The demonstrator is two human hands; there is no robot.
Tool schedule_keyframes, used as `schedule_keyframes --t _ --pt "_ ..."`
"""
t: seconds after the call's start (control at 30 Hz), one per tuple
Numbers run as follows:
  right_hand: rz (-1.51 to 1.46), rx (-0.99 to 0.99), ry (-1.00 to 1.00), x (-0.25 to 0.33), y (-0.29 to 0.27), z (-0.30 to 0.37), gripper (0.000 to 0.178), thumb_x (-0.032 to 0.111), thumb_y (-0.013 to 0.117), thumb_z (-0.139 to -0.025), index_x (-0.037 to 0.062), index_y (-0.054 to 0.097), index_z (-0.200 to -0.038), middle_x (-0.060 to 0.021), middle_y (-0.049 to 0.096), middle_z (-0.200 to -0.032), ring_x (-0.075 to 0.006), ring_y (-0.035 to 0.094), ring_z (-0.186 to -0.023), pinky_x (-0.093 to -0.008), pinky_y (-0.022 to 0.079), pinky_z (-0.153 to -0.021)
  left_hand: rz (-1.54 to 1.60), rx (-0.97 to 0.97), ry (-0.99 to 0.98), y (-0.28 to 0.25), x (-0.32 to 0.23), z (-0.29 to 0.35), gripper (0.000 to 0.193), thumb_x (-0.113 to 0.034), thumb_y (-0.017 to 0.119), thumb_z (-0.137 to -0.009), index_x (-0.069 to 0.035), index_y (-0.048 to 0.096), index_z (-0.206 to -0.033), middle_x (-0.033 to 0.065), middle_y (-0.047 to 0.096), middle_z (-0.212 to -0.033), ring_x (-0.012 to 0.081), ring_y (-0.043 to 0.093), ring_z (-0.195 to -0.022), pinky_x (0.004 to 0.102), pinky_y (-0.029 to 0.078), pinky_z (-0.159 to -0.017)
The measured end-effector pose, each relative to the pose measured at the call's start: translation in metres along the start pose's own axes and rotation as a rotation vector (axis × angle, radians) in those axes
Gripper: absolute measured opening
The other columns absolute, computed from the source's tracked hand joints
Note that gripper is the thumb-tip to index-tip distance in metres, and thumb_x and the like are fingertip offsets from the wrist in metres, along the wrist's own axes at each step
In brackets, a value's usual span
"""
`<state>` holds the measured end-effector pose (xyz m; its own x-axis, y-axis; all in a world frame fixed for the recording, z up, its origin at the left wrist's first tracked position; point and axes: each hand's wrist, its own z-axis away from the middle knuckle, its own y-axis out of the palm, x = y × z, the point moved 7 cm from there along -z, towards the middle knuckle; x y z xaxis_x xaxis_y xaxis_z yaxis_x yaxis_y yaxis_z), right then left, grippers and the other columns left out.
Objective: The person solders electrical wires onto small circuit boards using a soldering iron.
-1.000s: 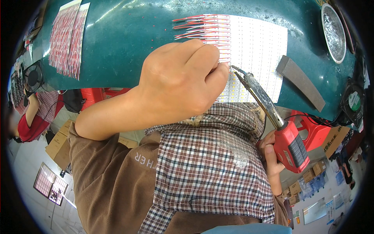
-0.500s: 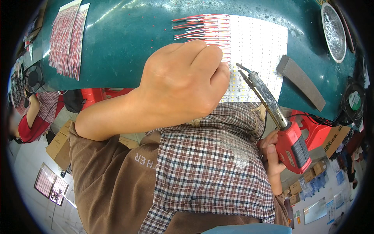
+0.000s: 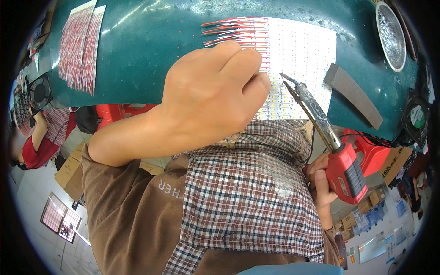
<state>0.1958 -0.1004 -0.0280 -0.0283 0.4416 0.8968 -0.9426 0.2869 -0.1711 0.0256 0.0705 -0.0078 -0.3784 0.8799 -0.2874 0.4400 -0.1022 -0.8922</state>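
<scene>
Clasped in the right hand (image 3: 321,187), 1 soldering iron (image 3: 337,147) overhangs the white sheet (image 3: 302,50); I can't tell what's in the curled left hand (image 3: 214,87).

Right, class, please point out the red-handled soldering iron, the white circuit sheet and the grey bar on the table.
Red-handled soldering iron (image 3: 347,174): head view, on its handle.
White circuit sheet (image 3: 302,59): head view, on its upper face.
Grey bar (image 3: 354,97): head view, midway along its length.
</scene>
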Motion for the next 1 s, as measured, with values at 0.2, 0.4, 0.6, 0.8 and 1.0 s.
schedule_keyframes --t 0.2,0.4,0.6,0.8,1.0 --pt "0.068 0.012 -0.015 0.000 -0.006 0.003 0.019 0.013 0.058 -0.080 -0.0027 0.051 -0.088 -0.0092 0.050 -0.074 -0.0138 0.047 -0.062 -0.0250 0.038 -0.055 0.062 -0.075 0.013 -0.002 -0.002 0.005 0.033 0.000 0.068 -0.053 -0.005 0.068 -0.086 0.0013 0.053 -0.072 0.0130 0.050 -0.056 0.0244 0.038 -0.043" --pt "0.050 -0.080 0.044 -0.003 -0.008 0.008 0.024 0.016 0.061 -0.081 -0.0043 0.051 -0.090 -0.0087 0.051 -0.075 -0.0140 0.048 -0.062 -0.0264 0.041 -0.057 0.053 -0.020 0.018 0.001 -0.002 0.007 0.035 -0.002 0.067 -0.054 -0.005 0.068 -0.089 0.0008 0.051 -0.068 0.0130 0.050 -0.054 0.0244 0.038 -0.042" --pt "0.051 0.087 0.031 -0.013 -0.014 0.012 0.017 0.007 0.059 -0.084 -0.0037 0.058 -0.098 -0.0057 0.057 -0.079 -0.0142 0.053 -0.071 -0.0293 0.045 -0.068 0.060 -0.018 0.018 0.002 -0.002 0.005 0.034 -0.002 0.066 -0.055 -0.005 0.068 -0.089 0.0009 0.050 -0.065 0.0138 0.051 -0.054 0.0249 0.038 -0.042" --pt "0.093 0.135 -0.069 -0.004 -0.008 0.005 0.019 0.006 0.058 -0.084 -0.0035 0.058 -0.100 -0.0046 0.056 -0.078 -0.0131 0.052 -0.070 -0.0285 0.044 -0.068 0.072 -0.004 0.012 0.003 -0.001 0.005 0.033 -0.002 0.066 -0.055 -0.006 0.068 -0.087 0.0008 0.050 -0.065 0.0141 0.051 -0.054 0.0249 0.038 -0.043" --pt "0.059 0.018 -0.001 -0.003 -0.004 0.004 0.016 0.007 0.058 -0.077 -0.0027 0.052 -0.087 -0.0097 0.050 -0.072 -0.0170 0.048 -0.064 -0.0277 0.039 -0.059 0.061 -0.015 0.005 0.002 -0.003 0.004 0.033 -0.003 0.067 -0.054 -0.006 0.068 -0.087 0.0006 0.050 -0.065 0.0138 0.051 -0.054 0.0252 0.038 -0.042"
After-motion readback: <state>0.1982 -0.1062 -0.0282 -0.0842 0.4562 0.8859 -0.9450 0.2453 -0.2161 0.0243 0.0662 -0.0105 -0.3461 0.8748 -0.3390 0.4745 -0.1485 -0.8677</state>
